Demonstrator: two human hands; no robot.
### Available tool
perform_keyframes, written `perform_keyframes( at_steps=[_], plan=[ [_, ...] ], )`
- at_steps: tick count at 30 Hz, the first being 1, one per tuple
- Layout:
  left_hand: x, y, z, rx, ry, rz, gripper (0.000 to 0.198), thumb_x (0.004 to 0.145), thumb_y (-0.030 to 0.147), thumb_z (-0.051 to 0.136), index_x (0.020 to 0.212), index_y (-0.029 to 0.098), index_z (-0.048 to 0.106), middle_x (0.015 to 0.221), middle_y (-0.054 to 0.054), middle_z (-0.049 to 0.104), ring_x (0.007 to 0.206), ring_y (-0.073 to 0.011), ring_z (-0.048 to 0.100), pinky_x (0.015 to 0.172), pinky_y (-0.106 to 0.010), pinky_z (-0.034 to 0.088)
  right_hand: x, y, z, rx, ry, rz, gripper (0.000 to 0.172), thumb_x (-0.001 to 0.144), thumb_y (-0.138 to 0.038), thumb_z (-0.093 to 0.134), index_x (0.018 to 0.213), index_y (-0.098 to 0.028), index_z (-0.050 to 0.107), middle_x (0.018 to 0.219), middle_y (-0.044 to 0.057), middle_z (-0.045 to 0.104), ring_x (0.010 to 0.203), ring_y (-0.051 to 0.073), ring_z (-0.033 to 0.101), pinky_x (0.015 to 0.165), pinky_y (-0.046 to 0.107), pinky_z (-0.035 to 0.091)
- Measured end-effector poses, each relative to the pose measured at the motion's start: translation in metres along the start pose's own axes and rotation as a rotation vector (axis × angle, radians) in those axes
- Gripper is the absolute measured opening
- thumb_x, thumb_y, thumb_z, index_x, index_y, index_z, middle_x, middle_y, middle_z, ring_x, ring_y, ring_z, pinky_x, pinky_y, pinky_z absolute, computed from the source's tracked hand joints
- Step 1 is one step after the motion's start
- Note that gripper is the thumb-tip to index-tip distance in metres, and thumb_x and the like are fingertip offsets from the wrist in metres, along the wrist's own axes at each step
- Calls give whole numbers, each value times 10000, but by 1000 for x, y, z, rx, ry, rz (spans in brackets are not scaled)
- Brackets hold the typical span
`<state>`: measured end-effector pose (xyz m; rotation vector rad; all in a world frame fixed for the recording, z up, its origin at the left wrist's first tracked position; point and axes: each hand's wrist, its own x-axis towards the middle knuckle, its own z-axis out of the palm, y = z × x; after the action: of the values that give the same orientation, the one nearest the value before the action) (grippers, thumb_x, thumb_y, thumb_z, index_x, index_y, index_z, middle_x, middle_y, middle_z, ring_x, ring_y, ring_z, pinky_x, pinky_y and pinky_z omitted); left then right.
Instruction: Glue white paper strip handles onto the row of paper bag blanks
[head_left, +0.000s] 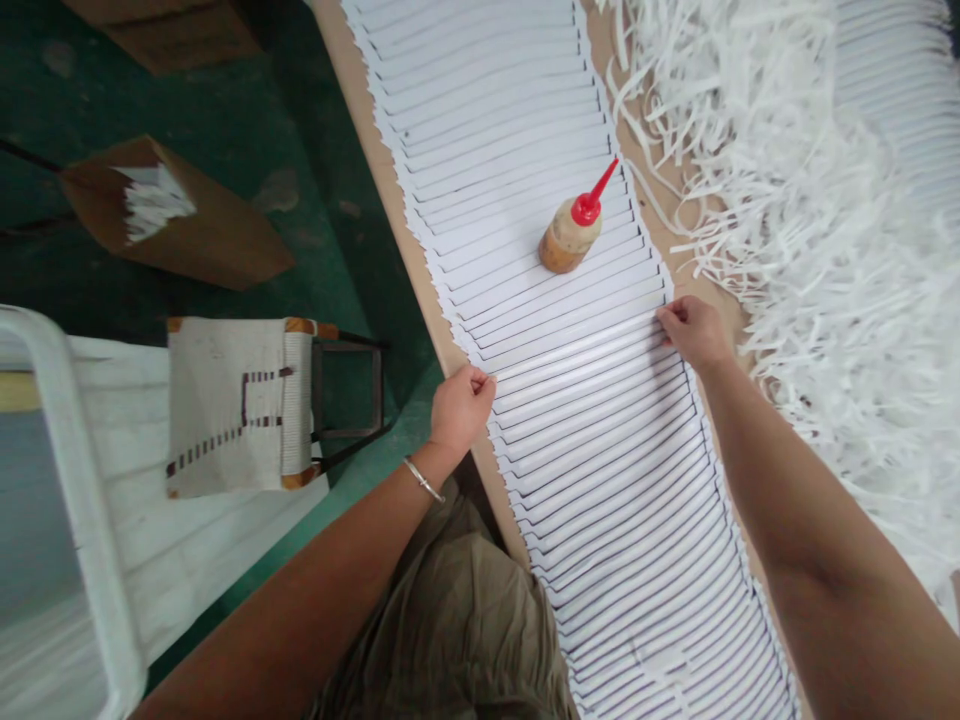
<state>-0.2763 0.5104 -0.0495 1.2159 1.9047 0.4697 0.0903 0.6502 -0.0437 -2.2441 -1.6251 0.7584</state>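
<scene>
Head view: white strip (577,347) spans between left hand (462,408) and right hand (697,330).

Soft brightness over the paper sheets (487,130), dimness on the floor (45,110) toward ten o'clock.
A faint, soft-edged shadow falls on the paper just below the right hand (694,330). Toward three o'clock the white strips (862,300) look pale and slightly blurred, their detail merging. Wide-angle distortion stretches the forearms (787,470) toward four and eight o'clock.
</scene>
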Motion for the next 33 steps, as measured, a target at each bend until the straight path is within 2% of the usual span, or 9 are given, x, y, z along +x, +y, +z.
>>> perform_keyframes(
  at_steps=[6, 15, 17, 19, 23, 25, 28, 31, 33],
  plan=[
    [1, 2, -1, 25, 17, -14, 194, 883, 322, 590, 728, 206, 585, 747, -21, 688, 711, -171, 622, 674, -269, 424, -1, -2, -2, -78, 6, -1, 194, 848, -365, 617, 889, -179, 654, 630, 29, 629, 541, 179, 583, 570, 314, 484],
    [3, 7, -1, 133, 18, -18, 242, 873, 337, 592, 671, 236, 506, 675, -26, 641, 695, -203, 618, 661, -283, 417, 13, 7, 4, -184, -2, -56, 153, 824, -374, 608, 807, -222, 603, 707, 40, 642, 706, 223, 618, 735, 367, 508],
    [4, 8, -2, 152, 17, -10, 258, 868, 342, 596, 661, 241, 478, 652, -22, 620, 679, -206, 610, 652, -285, 407, 18, 3, -2, -267, 46, -39, 152, 809, -372, 624, 778, -225, 598, 737, 60, 655, 765, 244, 631, 778, 377, 502],
    [3, 7, -4, 126, 23, -1, 222, 864, 319, 585, 688, 244, 473, 649, -14, 615, 665, -201, 609, 652, -284, 404, 28, -1, -9, -311, 167, -22, 159, 817, -377, 613, 834, -219, 618, 806, 84, 681, 813, 259, 637, 814, 389, 498],
    [-7, 1, -9, 27, 28, 26, 119, 860, 306, 567, 788, 241, 498, 646, 8, 608, 621, -180, 599, 634, -273, 402, 58, -11, -13, -221, 396, 42, 339, 884, -467, 549, 1011, -166, 637, 934, 161, 703, 910, 308, 644, 877, 450, 492],
    [-14, -3, -12, -7, 9, 52, 100, 867, 319, 560, 833, 237, 513, 628, 23, 589, 594, -167, 583, 613, -265, 393, 75, -16, -9, -187, 392, 110, 375, 883, -509, 560, 947, -150, 649, 926, 201, 696, 954, 352, 644, 902, 488, 481],
    [-23, -4, -15, -51, -22, 76, 97, 885, 330, 541, 884, 235, 528, 599, 43, 556, 560, -152, 553, 591, -254, 383, 88, -19, -4, -163, 335, 177, 212, 833, -369, 618, 839, -161, 659, 897, 206, 699, 973, 363, 646, 906, 472, 480],
    [-27, -3, -16, -96, -48, 91, 94, 896, 325, 530, 895, 232, 542, 600, 45, 551, 564, -145, 545, 589, -246, 387, 72, -8, -13, -133, 386, 177, 125, 801, -278, 583, 802, -178, 657, 852, 160, 707, 892, 314, 646, 848, 427, 496],
    [-29, 0, -16, -107, -99, 112, 86, 899, 306, 525, 884, 230, 563, 631, 32, 576, 590, -145, 556, 598, -243, 397, 41, 3, -26, -164, 393, 138, 134, 806, -295, 561, 784, -191, 642, 798, 126, 703, 810, 285, 639, 790, 405, 499]
  ],
)
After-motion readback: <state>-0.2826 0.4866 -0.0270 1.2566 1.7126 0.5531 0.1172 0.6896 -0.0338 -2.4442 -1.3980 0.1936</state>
